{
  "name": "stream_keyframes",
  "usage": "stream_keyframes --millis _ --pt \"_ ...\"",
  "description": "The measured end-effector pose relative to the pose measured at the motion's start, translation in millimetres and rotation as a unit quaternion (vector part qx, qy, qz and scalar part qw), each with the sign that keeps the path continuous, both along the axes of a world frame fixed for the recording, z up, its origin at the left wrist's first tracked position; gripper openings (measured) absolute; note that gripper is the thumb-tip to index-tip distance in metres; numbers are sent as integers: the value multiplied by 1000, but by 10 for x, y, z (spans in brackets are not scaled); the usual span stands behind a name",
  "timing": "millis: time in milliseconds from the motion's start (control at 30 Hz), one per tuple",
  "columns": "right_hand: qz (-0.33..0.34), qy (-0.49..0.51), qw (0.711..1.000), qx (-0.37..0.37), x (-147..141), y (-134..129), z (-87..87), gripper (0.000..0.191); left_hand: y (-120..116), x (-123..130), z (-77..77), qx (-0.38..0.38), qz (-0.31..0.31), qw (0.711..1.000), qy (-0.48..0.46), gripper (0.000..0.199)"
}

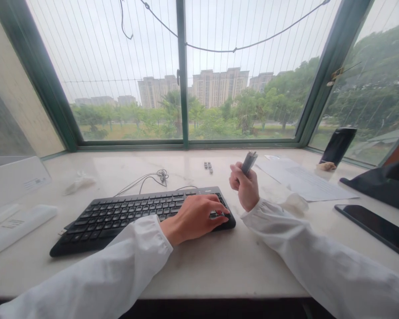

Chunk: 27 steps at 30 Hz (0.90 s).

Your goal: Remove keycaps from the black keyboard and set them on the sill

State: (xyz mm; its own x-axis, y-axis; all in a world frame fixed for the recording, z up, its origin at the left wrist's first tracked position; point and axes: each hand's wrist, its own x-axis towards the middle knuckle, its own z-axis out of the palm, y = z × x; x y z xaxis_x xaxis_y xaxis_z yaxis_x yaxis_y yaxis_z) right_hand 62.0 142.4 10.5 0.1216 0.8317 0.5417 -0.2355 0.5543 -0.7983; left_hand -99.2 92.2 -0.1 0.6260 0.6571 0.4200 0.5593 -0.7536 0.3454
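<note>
A black keyboard (126,215) lies at a slant on the pale stone surface. My left hand (197,215) rests over its right end at the number keys; the fingers are stretched out and apart, with fingertips at the keys. To the right of the keyboard, my right hand (246,186) is raised and closed in a fist around a grey, flat-sided tool (249,162). The tool's upper end sticks out above the fist; its exact kind I cannot tell. Behind the keyboard sit several small grey keycaps (208,167) in a cluster.
A coiled cable (161,177) lies behind the keyboard. White boxes (16,181) and crumpled clear plastic (80,182) are at left. Rightward are paper sheets (306,179), a clear plastic bag (294,204), a phone (375,226) and a dark upright can (338,146). A green-framed window (185,88) closes the back.
</note>
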Motion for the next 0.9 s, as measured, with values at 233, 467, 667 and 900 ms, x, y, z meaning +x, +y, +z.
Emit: stream_keyframes --millis 233,467,667,900 --pt "60 -252 966 18 70 -5 -59 40 81 -63 130 -157 52 976 -141 39" --pt "76 -375 924 14 144 51 -12 37 257 -195 163 -229 89 945 -215 44" --pt "102 -373 922 -25 129 76 -31 42 296 -204 118 -206 116 937 -257 44" --pt "108 -413 903 -44 120 61 -27 46 310 -207 113 -166 111 944 -263 35"
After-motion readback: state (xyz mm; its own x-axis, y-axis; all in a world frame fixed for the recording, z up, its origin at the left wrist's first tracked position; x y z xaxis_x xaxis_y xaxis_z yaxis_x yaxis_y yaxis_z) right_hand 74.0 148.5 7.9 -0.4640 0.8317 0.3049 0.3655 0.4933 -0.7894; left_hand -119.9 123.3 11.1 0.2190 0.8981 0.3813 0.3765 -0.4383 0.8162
